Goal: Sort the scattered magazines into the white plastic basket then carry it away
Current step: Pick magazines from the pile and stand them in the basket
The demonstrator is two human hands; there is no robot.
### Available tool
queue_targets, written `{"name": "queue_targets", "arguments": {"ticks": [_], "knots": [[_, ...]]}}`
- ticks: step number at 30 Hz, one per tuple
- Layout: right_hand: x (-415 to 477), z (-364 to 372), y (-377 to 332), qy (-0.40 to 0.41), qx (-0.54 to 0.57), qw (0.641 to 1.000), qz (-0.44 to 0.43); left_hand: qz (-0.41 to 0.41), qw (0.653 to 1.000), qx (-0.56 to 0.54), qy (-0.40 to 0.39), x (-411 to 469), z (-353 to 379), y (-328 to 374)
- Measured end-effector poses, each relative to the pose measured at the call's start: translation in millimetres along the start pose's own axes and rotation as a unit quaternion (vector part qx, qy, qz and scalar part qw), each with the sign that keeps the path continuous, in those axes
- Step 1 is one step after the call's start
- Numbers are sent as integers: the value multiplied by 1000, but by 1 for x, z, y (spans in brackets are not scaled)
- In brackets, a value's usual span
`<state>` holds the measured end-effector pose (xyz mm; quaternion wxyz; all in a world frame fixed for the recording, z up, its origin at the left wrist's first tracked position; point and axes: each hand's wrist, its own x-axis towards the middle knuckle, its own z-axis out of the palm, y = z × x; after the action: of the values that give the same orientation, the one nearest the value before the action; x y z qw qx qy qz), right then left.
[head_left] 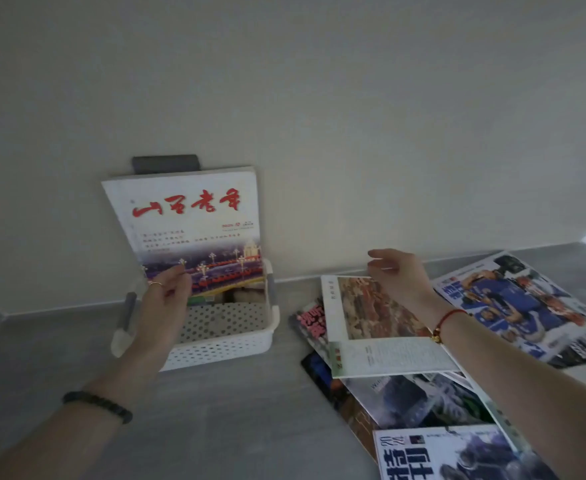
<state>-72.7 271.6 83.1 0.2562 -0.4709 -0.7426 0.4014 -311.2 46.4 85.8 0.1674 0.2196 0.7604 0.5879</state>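
Basket (229, 348) perforated white plastic | left hand (167, 299) pinching glossy magazine (191, 226) upright | right hand (397, 277) gripping landscape-cover magazine (371, 310)

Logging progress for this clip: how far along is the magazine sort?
Early. Done: some magazines seem to stand at the back of the white basket. In hand: the left hand holds the red-titled magazine upright in the basket; the right hand pinches the top edge of the pale magazine on the pile. Left: the blue-cover magazine and several others on the counter, then carrying the basket away.
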Motion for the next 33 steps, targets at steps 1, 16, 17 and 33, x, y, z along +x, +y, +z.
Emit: {"name": "queue_targets", "arguments": {"ticks": [1,16,17,33], "knots": [[-8,-18,16,18,-2,1000,11,-2,1000,-2,-23,-11,11,4],[-77,-205,216,-62,-141,981,117,-86,970,-16,-226,-154,243,23],[-77,-208,224,-81,-153,979,108,-90,969,-15,-228,-160,253,22],[-56,-195,264,-109,-496,844,-174,-134,962,-10,-237,-194,299,19]]}}
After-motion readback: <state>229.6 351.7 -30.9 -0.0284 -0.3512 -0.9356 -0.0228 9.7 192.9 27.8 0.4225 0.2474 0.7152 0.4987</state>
